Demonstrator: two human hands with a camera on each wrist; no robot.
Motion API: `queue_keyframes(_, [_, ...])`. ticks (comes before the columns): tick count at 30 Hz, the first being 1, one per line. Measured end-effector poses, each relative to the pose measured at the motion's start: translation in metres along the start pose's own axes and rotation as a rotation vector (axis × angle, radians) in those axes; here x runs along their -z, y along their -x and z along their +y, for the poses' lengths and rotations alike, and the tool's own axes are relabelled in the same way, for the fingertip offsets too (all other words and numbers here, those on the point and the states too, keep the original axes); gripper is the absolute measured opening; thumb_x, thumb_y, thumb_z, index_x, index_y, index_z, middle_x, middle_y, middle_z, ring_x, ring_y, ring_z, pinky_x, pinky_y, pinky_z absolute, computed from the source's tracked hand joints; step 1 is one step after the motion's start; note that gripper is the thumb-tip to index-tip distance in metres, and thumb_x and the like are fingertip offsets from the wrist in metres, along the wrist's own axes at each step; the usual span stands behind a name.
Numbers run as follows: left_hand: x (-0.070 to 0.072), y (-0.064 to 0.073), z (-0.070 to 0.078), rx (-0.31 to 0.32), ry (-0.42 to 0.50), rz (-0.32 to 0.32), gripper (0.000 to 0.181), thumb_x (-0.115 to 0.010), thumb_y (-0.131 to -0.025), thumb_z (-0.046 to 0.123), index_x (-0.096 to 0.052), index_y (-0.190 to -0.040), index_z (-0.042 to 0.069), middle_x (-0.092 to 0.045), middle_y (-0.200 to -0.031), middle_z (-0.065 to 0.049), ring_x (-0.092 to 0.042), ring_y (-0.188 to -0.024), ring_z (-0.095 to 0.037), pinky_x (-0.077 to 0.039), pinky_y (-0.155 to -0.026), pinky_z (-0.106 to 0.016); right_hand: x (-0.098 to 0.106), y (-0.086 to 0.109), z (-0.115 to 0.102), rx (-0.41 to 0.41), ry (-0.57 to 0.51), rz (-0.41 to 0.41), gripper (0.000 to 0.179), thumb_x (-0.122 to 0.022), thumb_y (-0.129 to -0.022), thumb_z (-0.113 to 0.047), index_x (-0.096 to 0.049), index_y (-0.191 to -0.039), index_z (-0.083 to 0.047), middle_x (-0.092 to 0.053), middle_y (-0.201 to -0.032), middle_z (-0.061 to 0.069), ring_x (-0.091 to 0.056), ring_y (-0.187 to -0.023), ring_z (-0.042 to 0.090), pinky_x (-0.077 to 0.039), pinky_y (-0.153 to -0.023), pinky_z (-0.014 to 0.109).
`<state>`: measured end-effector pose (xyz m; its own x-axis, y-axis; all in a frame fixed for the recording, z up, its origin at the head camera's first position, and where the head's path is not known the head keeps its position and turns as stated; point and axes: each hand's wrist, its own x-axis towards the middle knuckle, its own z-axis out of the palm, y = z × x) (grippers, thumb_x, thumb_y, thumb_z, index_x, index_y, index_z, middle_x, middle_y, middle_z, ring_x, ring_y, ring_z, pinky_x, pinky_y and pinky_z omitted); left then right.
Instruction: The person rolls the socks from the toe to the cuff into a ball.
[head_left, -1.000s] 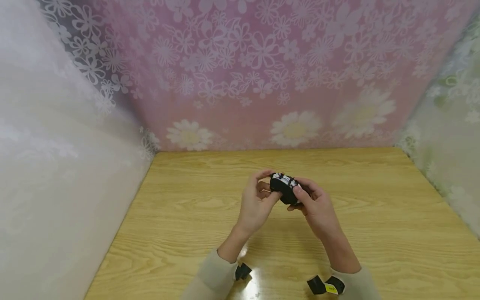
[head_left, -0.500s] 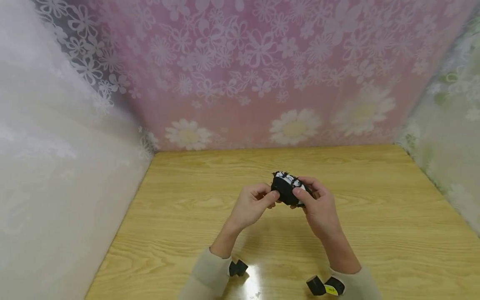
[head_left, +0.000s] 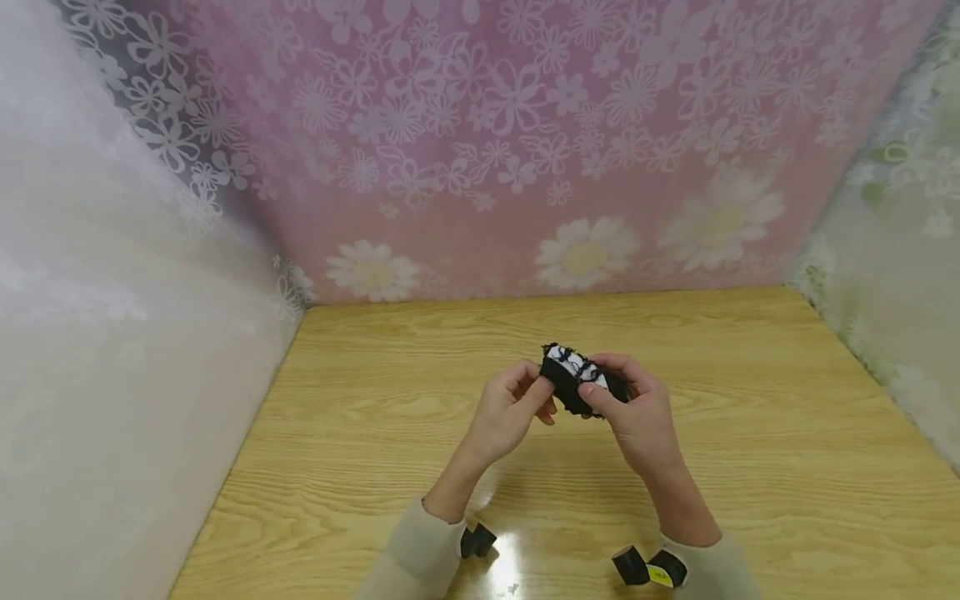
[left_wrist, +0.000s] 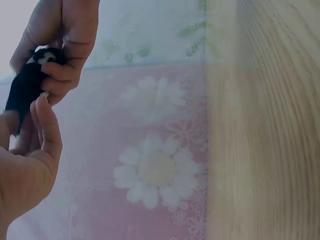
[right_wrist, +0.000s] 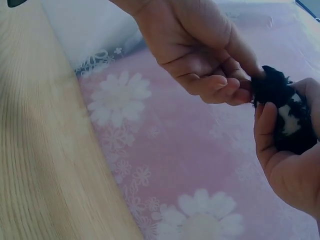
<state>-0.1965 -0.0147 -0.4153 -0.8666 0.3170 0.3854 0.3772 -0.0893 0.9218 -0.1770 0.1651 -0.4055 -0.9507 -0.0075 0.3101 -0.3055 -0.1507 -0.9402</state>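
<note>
A small black fabric bundle (head_left: 564,393) with a white band, dark stitching and frayed edges is held up above the table in the head view. I cannot tell its exact kind. My left hand (head_left: 501,412) pinches its left end between thumb and fingers. From the right side, my right hand (head_left: 643,417) grips it, the thumb lying across the white band. In the left wrist view the bundle (left_wrist: 30,82) is partly covered by fingers of both hands. The right wrist view shows dark fuzzy threads along the bundle (right_wrist: 287,112) and a white patch on its side.
Beneath the hands is a wood-grain table (head_left: 360,467). A pink flowered backdrop (head_left: 480,167) rises at its far edge, and pale sheets (head_left: 112,333) hang on both sides. Black wrist devices (head_left: 645,567) sit at the sleeves.
My left hand has lowered slightly and now pinches the bundle's left end with its fingers drawn in. The bundle has tilted, showing more of the white band; the right thumb has shifted left.
</note>
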Motion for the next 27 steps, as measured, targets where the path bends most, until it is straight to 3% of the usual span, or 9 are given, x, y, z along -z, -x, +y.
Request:
queue_keyframes(4, [-0.008, 0.001, -0.005, -0.066, -0.026, 0.161, 0.019, -0.055, -0.097, 0.001, -0.058, -0.079, -0.002, -0.058, -0.066, -0.018, -0.057, -0.055, -0.008, -0.055, -0.05, -0.028, -0.004, 0.002, 0.003, 0.023, 0.098, 0.017, 0.025, -0.068, -0.087, 0.009, -0.064, -0.111, 0.002, -0.065, -0.103, 0.003, -0.064, -0.085, 0.014, -0.058, -0.062, 0.025])
queue_keyframes(9, [-0.015, 0.001, -0.016, -0.331, -0.332, 0.385, 0.028, -0.058, -0.085, -0.011, -0.051, -0.063, 0.005, -0.05, -0.056, -0.006, -0.043, -0.049, -0.004, -0.035, -0.044, -0.014, -0.016, 0.006, 0.009, 0.117, 0.222, 0.041, 0.028, -0.071, -0.086, 0.007, -0.062, -0.113, 0.005, -0.062, -0.105, 0.005, -0.064, -0.084, 0.014, -0.057, -0.062, 0.024])
queue_keyframes(10, [-0.015, 0.001, -0.017, -0.369, -0.386, 0.397, 0.029, -0.058, -0.085, -0.011, -0.051, -0.062, 0.006, -0.05, -0.056, -0.005, -0.042, -0.049, -0.005, -0.035, -0.045, -0.014, -0.017, 0.007, 0.009, 0.132, 0.237, 0.051, 0.029, -0.071, -0.086, 0.007, -0.062, -0.113, 0.005, -0.061, -0.106, 0.006, -0.064, -0.085, 0.015, -0.057, -0.062, 0.024])
queue_keyframes(12, [-0.013, 0.0, -0.016, -0.386, -0.421, 0.348, 0.027, -0.059, -0.088, -0.008, -0.055, -0.065, 0.005, -0.055, -0.059, -0.007, -0.047, -0.051, -0.009, -0.038, -0.046, -0.014, -0.016, 0.006, 0.008, 0.131, 0.239, 0.073, 0.03, -0.07, -0.086, 0.007, -0.062, -0.115, 0.004, -0.061, -0.108, 0.007, -0.064, -0.088, 0.015, -0.057, -0.064, 0.023])
queue_keyframes(14, [-0.009, 0.0, -0.013, -0.311, -0.363, 0.238, 0.024, -0.055, -0.096, 0.0, -0.062, -0.074, 0.004, -0.062, -0.068, -0.008, -0.055, -0.057, -0.014, -0.047, -0.05, -0.017, -0.012, 0.005, 0.006, 0.089, 0.207, 0.086, 0.03, -0.069, -0.087, 0.007, -0.062, -0.116, 0.003, -0.061, -0.109, 0.006, -0.063, -0.087, 0.015, -0.056, -0.063, 0.022])
queue_keyframes(16, [-0.004, 0.002, -0.01, -0.185, -0.274, 0.123, 0.023, -0.05, -0.103, 0.011, -0.068, -0.09, 0.003, -0.067, -0.081, -0.01, -0.062, -0.067, -0.02, -0.055, -0.058, -0.024, -0.007, 0.003, 0.003, 0.046, 0.169, 0.074, 0.03, -0.069, -0.087, 0.007, -0.062, -0.116, 0.003, -0.061, -0.109, 0.006, -0.062, -0.086, 0.015, -0.055, -0.063, 0.021])
queue_keyframes(19, [0.001, 0.003, -0.007, -0.027, -0.168, -0.001, 0.028, -0.049, -0.106, 0.023, -0.066, -0.104, 0.001, -0.067, -0.09, -0.013, -0.065, -0.076, -0.02, -0.059, -0.067, -0.032, 0.0, 0.001, 0.001, 0.002, 0.128, 0.014, 0.029, -0.068, -0.088, 0.007, -0.061, -0.116, 0.004, -0.06, -0.108, 0.006, -0.059, -0.081, 0.016, -0.054, -0.06, 0.022])
queue_keyframes(23, [-0.002, 0.005, -0.007, 0.037, -0.046, -0.046, 0.029, -0.055, -0.103, 0.021, -0.062, -0.094, -0.006, -0.066, -0.083, -0.022, -0.065, -0.069, -0.01, -0.059, -0.066, -0.032, 0.004, 0.001, 0.002, -0.026, 0.071, -0.028, 0.027, -0.067, -0.088, 0.007, -0.064, -0.113, -0.002, -0.061, -0.105, 0.007, -0.058, -0.079, 0.015, -0.054, -0.059, 0.023])
queue_keyframes(27, [-0.007, 0.006, -0.005, 0.041, 0.049, -0.021, 0.027, -0.056, -0.102, 0.01, -0.061, -0.084, -0.01, -0.064, -0.077, -0.029, -0.062, -0.061, -0.007, -0.058, -0.061, -0.029, 0.004, 0.001, 0.003, -0.048, 0.01, -0.006, 0.028, -0.066, -0.088, 0.01, -0.066, -0.11, -0.007, -0.061, -0.104, 0.006, -0.057, -0.078, 0.014, -0.053, -0.059, 0.022])
